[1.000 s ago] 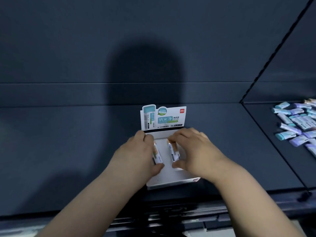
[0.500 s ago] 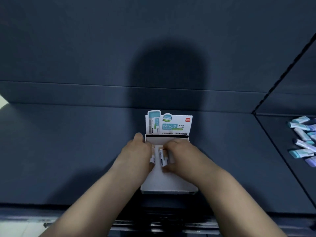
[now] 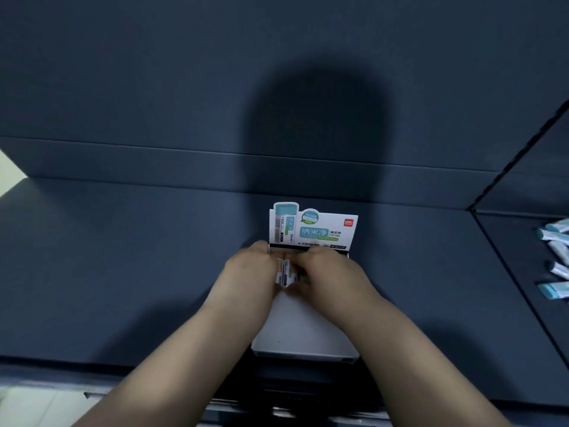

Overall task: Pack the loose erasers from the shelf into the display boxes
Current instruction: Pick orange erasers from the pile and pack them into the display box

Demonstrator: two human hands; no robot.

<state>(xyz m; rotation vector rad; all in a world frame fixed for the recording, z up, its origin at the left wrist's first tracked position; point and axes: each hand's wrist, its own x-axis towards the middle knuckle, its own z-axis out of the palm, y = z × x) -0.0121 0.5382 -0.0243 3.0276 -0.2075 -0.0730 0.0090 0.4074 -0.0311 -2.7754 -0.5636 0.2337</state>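
Observation:
A white display box [image 3: 303,337] with an upright printed header card [image 3: 312,228] stands on the dark shelf in front of me. My left hand [image 3: 249,272] holds one wrapped eraser [image 3: 279,271] on edge at the box's far left corner. My right hand [image 3: 326,274] holds a second eraser [image 3: 287,272] pressed side by side against the first. My fingers hide most of both erasers. The box floor nearer me is bare white.
Several loose erasers in blue and white wrappers [image 3: 555,263] lie on the adjoining shelf section at the far right, past a dark divider seam [image 3: 508,272]. The shelf's front edge [image 3: 154,365] runs just below the box. A back wall rises behind the header card.
Both hands have brought their erasers together toward the box's left side; the gap between the two erasers has closed. The camera view has shifted left, so fewer loose erasers show at right.

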